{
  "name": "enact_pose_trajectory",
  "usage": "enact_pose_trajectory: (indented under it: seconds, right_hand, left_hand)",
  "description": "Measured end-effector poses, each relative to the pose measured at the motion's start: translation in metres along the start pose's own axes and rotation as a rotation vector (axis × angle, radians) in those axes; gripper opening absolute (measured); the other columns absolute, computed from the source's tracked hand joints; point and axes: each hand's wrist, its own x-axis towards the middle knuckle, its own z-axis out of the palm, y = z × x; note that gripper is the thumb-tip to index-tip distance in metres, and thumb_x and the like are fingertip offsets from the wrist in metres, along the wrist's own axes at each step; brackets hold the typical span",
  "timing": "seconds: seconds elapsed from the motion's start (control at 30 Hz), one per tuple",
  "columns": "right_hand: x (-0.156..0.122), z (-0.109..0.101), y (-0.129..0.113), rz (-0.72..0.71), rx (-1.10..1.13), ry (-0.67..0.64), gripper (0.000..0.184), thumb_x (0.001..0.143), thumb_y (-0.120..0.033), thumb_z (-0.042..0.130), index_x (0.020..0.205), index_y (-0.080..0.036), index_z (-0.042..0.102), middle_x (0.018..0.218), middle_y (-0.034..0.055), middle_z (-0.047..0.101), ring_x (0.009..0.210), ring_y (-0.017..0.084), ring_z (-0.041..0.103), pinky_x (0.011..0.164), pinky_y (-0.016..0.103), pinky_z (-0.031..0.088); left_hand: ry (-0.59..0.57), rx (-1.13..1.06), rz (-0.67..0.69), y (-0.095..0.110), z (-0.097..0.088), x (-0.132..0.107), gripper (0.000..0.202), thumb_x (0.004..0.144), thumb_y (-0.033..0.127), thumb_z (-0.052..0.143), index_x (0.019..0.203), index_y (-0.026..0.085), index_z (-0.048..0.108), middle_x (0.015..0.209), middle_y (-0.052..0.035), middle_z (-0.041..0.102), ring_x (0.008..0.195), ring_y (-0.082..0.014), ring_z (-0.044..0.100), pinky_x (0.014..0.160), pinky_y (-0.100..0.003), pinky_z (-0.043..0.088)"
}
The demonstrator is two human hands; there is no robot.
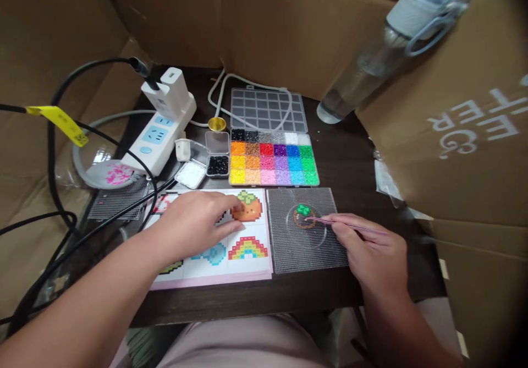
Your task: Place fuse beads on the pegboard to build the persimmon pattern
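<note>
My right hand [375,258] is closed around slim pink tweezers [355,226]. Their tip is over a round bead outline [305,225], brown-orange with green beads at the top, on a clear pegboard [284,252]. Whether a bead sits in the tip is too small to tell. Over a printed pattern sheet [247,274] lies my left hand [193,219], holding nothing, thumb and index finger apart. Its index fingertip is at the orange fruit pattern [249,208]. A rainbow pattern [248,248] shows below that, and the hand covers part of the sheet.
Behind the pegboard, a sorted bead box [274,159] lies with its lid open. Small boxes of white beads [190,175] and black beads [218,165] sit left of it. A power strip [159,137] with cables is further left; a water bottle [367,76] stands at the back right. Cardboard surrounds the table.
</note>
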Motion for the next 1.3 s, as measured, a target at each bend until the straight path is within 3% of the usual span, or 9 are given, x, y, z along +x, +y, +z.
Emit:
enact_pose_trajectory:
  seconds: [0.3, 0.87, 1.3]
  right_hand:
    - [-0.0009, 0.0000, 0.0049, 0.014, -0.009, 0.009, 0.006, 0.081, -0.028, 0.074, 0.081, -0.028, 0.080, 0.082, 0.0022, 0.079, 0.077, 0.020, 0.074, 0.077, 0.033, 0.063]
    - [0.0006, 0.0000, -0.0008, 0.002, -0.001, -0.012, 0.008, 0.082, -0.026, 0.072, 0.081, -0.029, 0.080, 0.082, 0.0031, 0.079, 0.077, 0.022, 0.075, 0.078, 0.036, 0.064]
    - [0.0000, -0.0003, 0.0038, -0.023, -0.026, -0.001, 0.008, 0.082, -0.026, 0.073, 0.081, -0.029, 0.080, 0.082, 0.0029, 0.079, 0.077, 0.021, 0.075, 0.076, 0.035, 0.064]
  left_hand:
    - [-0.026, 0.024, -0.027, -0.0004, 0.0013, 0.0008, 0.026, 0.089, 0.045, 0.057, 0.105, 0.028, 0.068, 0.066, 0.0024, 0.060, 0.059, -0.0162, 0.056, 0.057, -0.027, 0.032]
    - [-0.032, 0.022, -0.037, 0.0007, 0.0004, 0.0002, 0.023, 0.088, 0.043, 0.059, 0.103, 0.027, 0.068, 0.072, 0.0019, 0.064, 0.062, -0.0167, 0.057, 0.059, -0.028, 0.033]
    - [-0.015, -0.021, -0.048, 0.0007, 0.0000, 0.0002, 0.026, 0.087, 0.046, 0.060, 0.102, 0.027, 0.070, 0.078, 0.0000, 0.068, 0.075, -0.0191, 0.064, 0.071, -0.029, 0.044]
